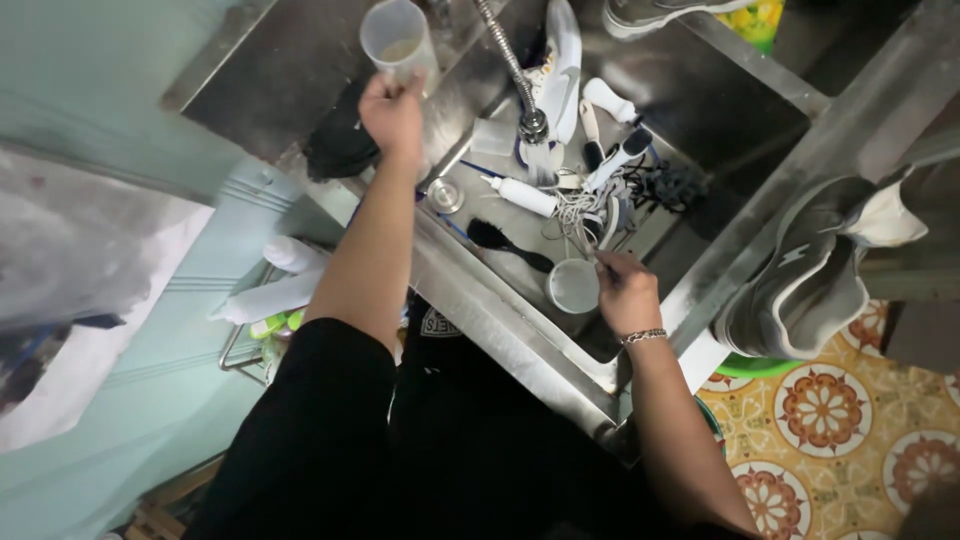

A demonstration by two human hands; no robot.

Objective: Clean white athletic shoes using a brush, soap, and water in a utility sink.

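Cups are held one per hand: the left hand [392,112] grips a clear plastic cup [397,40] over the sink's [735,95] far-left rim, while the right hand [627,290] clasps a small white cup [573,286] at the near edge, beside a black brush [508,245] and a white bottle [522,194] under the faucet [516,75].

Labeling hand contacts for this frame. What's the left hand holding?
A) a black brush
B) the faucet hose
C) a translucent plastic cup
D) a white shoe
C: the left hand grips a translucent plastic cup raised over the steel counter, while the black brush lies in the sink and the right hand is at a small round cup.
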